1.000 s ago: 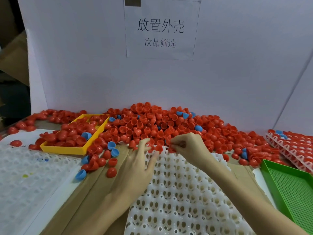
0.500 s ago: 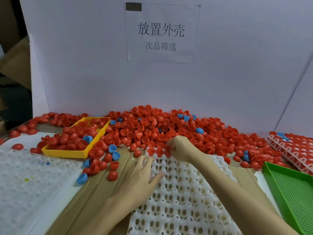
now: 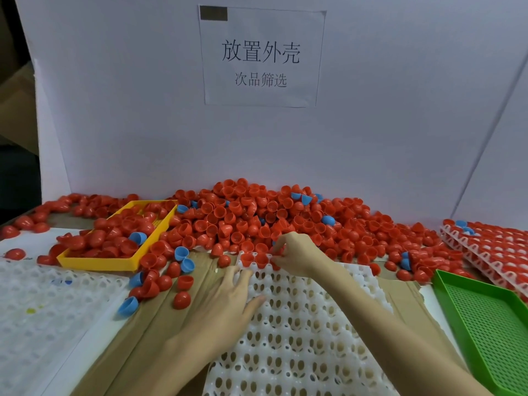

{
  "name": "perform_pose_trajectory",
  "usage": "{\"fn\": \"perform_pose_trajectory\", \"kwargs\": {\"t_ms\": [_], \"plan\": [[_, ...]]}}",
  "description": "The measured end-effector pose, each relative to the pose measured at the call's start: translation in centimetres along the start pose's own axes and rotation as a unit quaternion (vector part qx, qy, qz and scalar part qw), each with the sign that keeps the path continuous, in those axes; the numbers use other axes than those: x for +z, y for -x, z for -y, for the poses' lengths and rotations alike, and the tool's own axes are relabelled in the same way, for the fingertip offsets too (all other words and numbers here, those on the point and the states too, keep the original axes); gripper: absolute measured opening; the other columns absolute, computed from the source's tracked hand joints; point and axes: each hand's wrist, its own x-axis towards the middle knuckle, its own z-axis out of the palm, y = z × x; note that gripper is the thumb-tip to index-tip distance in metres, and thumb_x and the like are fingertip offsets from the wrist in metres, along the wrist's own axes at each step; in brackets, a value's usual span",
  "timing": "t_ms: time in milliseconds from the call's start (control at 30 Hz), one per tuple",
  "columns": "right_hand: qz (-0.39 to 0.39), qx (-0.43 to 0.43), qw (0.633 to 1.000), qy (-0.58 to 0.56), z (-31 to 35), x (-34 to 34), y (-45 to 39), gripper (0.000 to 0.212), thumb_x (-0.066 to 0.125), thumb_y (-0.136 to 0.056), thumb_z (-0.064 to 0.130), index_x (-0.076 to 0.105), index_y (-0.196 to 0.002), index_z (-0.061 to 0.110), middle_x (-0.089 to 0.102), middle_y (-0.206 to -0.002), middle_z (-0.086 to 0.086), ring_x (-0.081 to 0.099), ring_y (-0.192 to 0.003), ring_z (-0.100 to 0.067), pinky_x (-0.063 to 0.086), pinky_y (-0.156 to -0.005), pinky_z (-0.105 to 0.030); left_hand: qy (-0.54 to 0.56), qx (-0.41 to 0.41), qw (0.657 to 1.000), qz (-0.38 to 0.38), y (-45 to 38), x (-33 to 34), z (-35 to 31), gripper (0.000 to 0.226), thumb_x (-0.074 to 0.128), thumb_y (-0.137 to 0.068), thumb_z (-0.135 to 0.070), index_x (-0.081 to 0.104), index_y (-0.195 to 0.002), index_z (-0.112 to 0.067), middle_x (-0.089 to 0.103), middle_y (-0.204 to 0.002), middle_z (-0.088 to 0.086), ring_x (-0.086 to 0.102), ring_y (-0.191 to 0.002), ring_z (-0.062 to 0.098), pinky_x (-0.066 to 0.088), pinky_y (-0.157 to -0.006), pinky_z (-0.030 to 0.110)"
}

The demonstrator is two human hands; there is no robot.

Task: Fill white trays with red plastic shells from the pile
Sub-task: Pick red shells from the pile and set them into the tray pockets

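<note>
A big pile of red plastic shells [image 3: 257,218] with a few blue ones lies against the white back wall. A white tray with egg-shaped holes [image 3: 300,338] lies in front of me on brown cardboard. Two or three red shells [image 3: 254,257] sit in its far row. My left hand [image 3: 228,304] rests flat on the tray's left edge, fingers straight. My right hand [image 3: 297,252] is at the tray's far edge, fingers curled and pinching a red shell beside the seated ones.
A yellow tray [image 3: 114,264] holding red shells stands at the left, with loose red and blue shells [image 3: 183,254] around it. Another white tray [image 3: 34,310] lies at far left. A green mesh tray [image 3: 491,324] and filled white trays [image 3: 491,247] are at the right.
My left hand slid back toward me along the tray's left edge. My right hand stayed at the far edge, and red shells now sit in the far row.
</note>
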Motion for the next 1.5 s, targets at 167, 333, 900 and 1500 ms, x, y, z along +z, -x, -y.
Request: {"fn": "perform_pose_trajectory", "kwargs": {"t_ms": [167, 333, 900, 1500], "plan": [[-0.114, 0.021, 0.988, -0.098, -3.2, -1.4, 0.0, 0.018, 0.057, -0.103, 0.015, 0.071, -0.114, 0.011, 0.076, -0.1, -0.003, 0.058, -0.058, 0.003, 0.045, -0.05, -0.009, -0.003, 0.012, 1.0, -0.004, 0.0, -0.6, 0.0, 0.045, 0.036, -0.105, -0.056, 0.036, -0.143, -0.033, 0.031, -0.139, -0.015, 0.049, -0.114, 0.005, 0.047, -0.096, 0.028], [-0.205, 0.081, 0.975, 0.027, -8.5, -2.7, 0.0, 0.053, 0.053, -0.091, -0.017, 0.064, -0.132, 0.015, 0.064, -0.127, -0.009, 0.064, -0.107, -0.024, 0.057, -0.086, -0.031, 0.006, 0.023, 0.999, -0.049, -0.2, -1.6, -0.2, 0.033, 0.039, -0.105, -0.052, 0.047, -0.13, -0.032, 0.036, -0.128, -0.017, 0.054, -0.099, 0.001, 0.048, -0.083, 0.023], [-0.069, 0.066, 0.983, 0.155, -13.4, -1.6, 1.0, 0.027, 0.064, -0.099, 0.012, 0.076, -0.12, 0.025, 0.061, -0.122, 0.002, 0.048, -0.113, -0.019, 0.048, -0.096, -0.03, -0.018, 0.049, 0.996, -0.071, 0.0, -0.4, -0.1, 0.028, 0.043, -0.103, -0.053, 0.058, -0.113, -0.031, 0.04, -0.119, -0.016, 0.049, -0.102, 0.004, 0.046, -0.088, 0.027], [-0.134, 0.069, 0.907, -0.393, -9.2, -4.1, 8.8, 0.018, 0.07, -0.097, 0.019, 0.081, -0.108, 0.029, 0.078, -0.106, 0.013, 0.071, -0.103, 0.003, 0.056, -0.095, -0.025, 0.052, 0.129, 0.984, -0.109, 0.3, -2.0, -1.9, 0.027, 0.053, -0.102, -0.045, 0.059, -0.126, -0.036, 0.045, -0.125, -0.03, 0.047, -0.118, -0.008, 0.037, -0.094, 0.008]]}}
